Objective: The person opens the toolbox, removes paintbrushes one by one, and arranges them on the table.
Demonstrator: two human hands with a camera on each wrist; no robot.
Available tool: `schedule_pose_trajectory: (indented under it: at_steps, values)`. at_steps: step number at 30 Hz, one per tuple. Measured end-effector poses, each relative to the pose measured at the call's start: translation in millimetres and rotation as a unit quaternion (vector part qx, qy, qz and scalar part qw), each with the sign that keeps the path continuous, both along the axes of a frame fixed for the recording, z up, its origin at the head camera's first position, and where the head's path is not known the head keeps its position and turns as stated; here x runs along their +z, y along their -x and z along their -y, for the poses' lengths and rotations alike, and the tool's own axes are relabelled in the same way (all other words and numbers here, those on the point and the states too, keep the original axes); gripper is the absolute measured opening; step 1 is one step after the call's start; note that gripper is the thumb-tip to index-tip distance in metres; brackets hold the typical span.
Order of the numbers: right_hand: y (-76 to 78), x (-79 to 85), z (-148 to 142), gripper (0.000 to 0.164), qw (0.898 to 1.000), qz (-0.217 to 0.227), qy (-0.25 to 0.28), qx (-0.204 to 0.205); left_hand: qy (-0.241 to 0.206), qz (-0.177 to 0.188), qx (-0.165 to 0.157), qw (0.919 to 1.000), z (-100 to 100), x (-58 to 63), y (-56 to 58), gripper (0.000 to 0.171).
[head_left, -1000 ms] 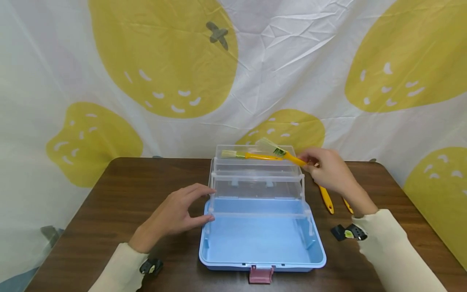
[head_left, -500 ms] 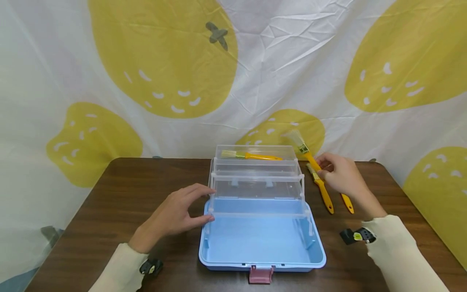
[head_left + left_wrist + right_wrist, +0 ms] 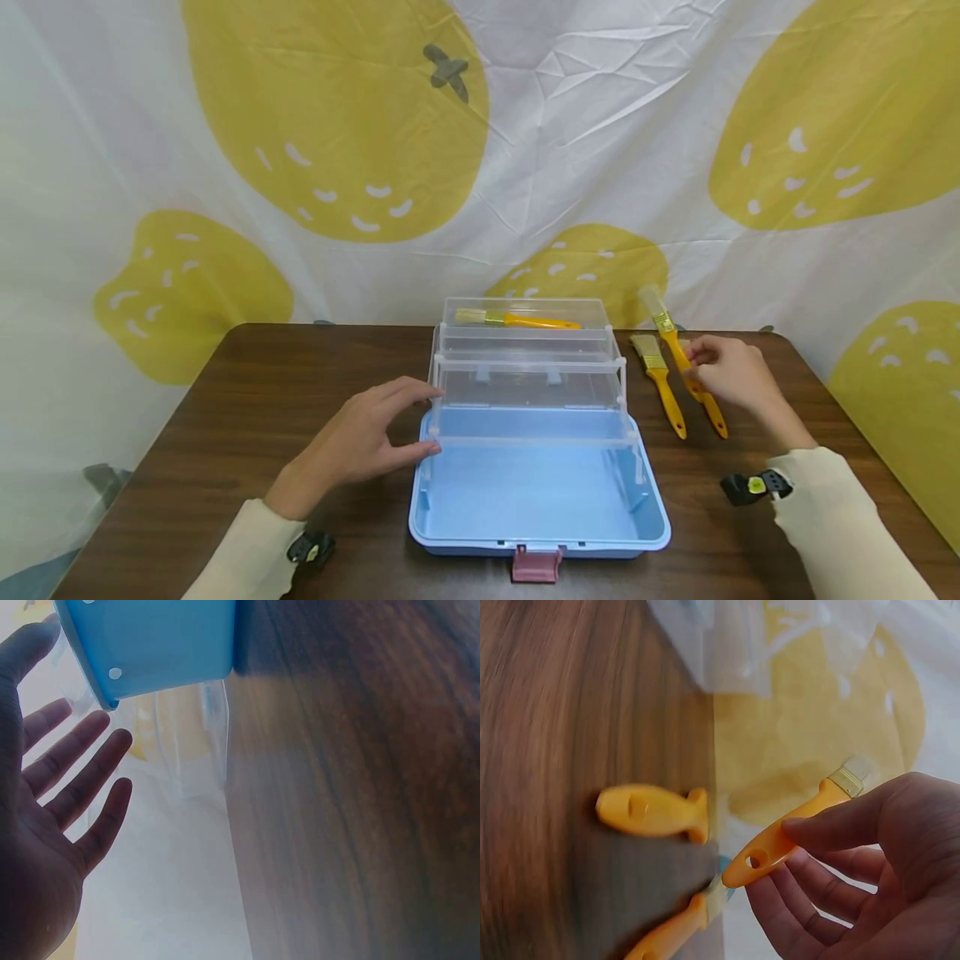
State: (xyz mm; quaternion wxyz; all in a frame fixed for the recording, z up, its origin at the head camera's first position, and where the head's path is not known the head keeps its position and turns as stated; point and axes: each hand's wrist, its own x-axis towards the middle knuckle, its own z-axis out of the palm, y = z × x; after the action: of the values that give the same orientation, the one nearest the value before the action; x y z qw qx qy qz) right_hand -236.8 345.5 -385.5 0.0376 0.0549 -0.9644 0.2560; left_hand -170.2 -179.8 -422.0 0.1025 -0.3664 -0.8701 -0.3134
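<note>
My right hand (image 3: 731,375) pinches a paintbrush (image 3: 675,342) by its yellow handle, bristles pointing up and away. In the right wrist view thumb and fingers hold that handle near its holed end. Beneath and beside it, two more yellow-handled paintbrushes lie on the table; one brush (image 3: 663,392) is nearer the box, while the other brush (image 3: 714,412) is partly hidden by the held one. My left hand (image 3: 363,433) has thumb and fingers spread at the left side of the light blue box (image 3: 536,546), fingertips right at its rim. Another paintbrush (image 3: 540,322) lies in the clear top tray (image 3: 525,346).
The box stands with its clear tiered trays and lid raised toward the back, and a pink latch (image 3: 536,567) hangs at its front. A brown wooden table (image 3: 322,358) carries everything. Behind it hangs a white cloth (image 3: 360,275) printed with yellow fruit.
My right hand has carried the held paintbrush rightward and down from the top tray to above the brushes on the table, its bristles turning more upright. My left hand has stayed put.
</note>
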Motion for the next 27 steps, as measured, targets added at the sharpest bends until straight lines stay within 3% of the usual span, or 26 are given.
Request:
schedule_pose_trajectory:
  at_steps: [15, 27]
  values:
    - [-0.8, -12.5, -46.0, 0.024, 0.997, 0.069, -0.020, -0.039, -0.003, 0.000, -0.001, 1.0000, 0.2, -0.1, 1.1, 0.065]
    - [-3.9, -25.7, -75.1, 0.029, 0.991, 0.118, 0.023, -0.065, -0.004, 0.008, 0.001, 1.0000, 0.3, 0.1, 0.5, 0.066]
